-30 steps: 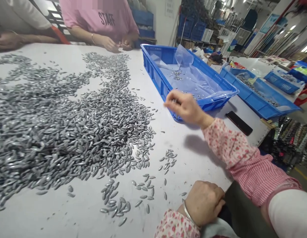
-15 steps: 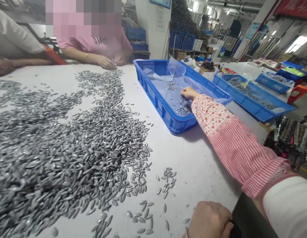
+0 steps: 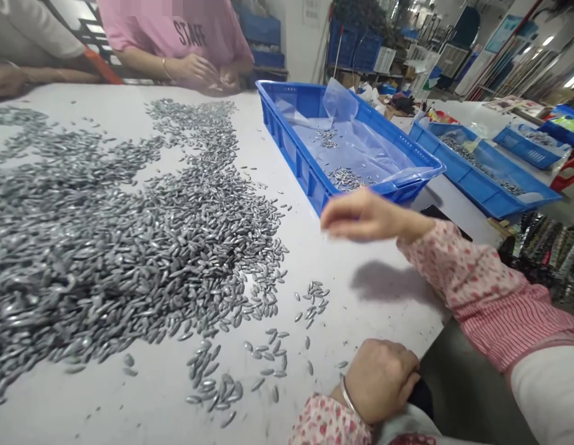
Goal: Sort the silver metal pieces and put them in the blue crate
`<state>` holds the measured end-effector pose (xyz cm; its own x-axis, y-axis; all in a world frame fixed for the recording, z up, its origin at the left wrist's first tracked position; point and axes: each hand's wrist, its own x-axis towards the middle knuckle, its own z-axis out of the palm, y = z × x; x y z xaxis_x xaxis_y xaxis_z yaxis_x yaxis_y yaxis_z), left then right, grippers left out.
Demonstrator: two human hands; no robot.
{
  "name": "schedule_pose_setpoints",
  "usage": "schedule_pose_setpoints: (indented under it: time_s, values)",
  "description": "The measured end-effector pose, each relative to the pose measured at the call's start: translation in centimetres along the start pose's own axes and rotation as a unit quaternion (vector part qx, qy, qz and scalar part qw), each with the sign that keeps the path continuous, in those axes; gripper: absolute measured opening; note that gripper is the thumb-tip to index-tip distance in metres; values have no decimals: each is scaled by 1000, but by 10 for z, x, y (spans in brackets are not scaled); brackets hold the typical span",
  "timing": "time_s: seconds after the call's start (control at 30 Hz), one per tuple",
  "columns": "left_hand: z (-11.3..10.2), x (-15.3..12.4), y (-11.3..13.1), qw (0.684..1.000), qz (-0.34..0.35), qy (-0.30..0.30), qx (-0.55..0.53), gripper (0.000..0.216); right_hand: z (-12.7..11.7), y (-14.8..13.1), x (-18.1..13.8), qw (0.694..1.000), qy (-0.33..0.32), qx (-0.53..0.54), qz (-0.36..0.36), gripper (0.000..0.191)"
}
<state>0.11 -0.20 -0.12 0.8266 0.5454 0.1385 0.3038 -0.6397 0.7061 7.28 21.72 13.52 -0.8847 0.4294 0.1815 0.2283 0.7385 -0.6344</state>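
A wide heap of small grey oval metal pieces (image 3: 129,235) covers the white table (image 3: 374,321). My right hand (image 3: 365,216) hovers above the table just in front of a blue crate (image 3: 309,179), fingers stretched out to the left and slightly smeared, with nothing seen in them. The crate is lined with clear plastic and holds a small heap of the same pieces (image 3: 345,179). At the table's near edge my left hand (image 3: 382,377) rests as a closed fist with a bangle on the wrist; its inside is hidden. Small loose clusters of pieces (image 3: 312,300) lie between my hands.
A person in a pink shirt (image 3: 185,37) works with both hands at the far side, and another person's arm (image 3: 18,77) lies at the far left. A black phone (image 3: 430,211) lies beside the crate. More blue crates (image 3: 481,185) stand to the right.
My right hand reached into the blue crate half a second ago and has now drawn back out over the table. More pieces lie in the crate. My left fist stayed put.
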Motion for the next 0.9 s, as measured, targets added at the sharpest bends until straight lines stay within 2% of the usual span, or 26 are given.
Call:
schedule_pose_setpoints:
  time_s: [0.03,0.07,0.13,0.23,0.37,0.43,0.5,0.7,0.83,0.9]
  values:
    - [0,0,0,1000,1,0,5,11,18,-12,-13,994,-102,-28,-14,25]
    - [-1,1,0,1000,1,0,10,11,36,-19,-25,986,-149,-71,-8,26]
    - [-2,1,1,1000,3,0,18,12,66,-20,-42,973,-178,-140,37,32]
    - [-2,1,2,1000,7,3,20,13,94,-9,-48,975,-169,-131,62,39]
    - [-1,1,2,1000,9,7,21,14,98,0,-33,981,-186,-40,26,26]
    - [-1,1,1,1000,11,5,22,14,96,3,-23,987,-147,-38,48,17]
    - [0,2,1,1000,11,4,23,13,98,6,-14,993,-101,-41,53,16]
    - [4,3,0,1000,14,3,17,11,126,11,10,996,-42,-76,-27,26]
    - [5,3,0,1000,13,2,14,14,140,4,13,987,-72,-123,-79,40]
    - [4,3,0,1000,13,3,9,14,139,-2,6,980,-118,-114,-110,36]
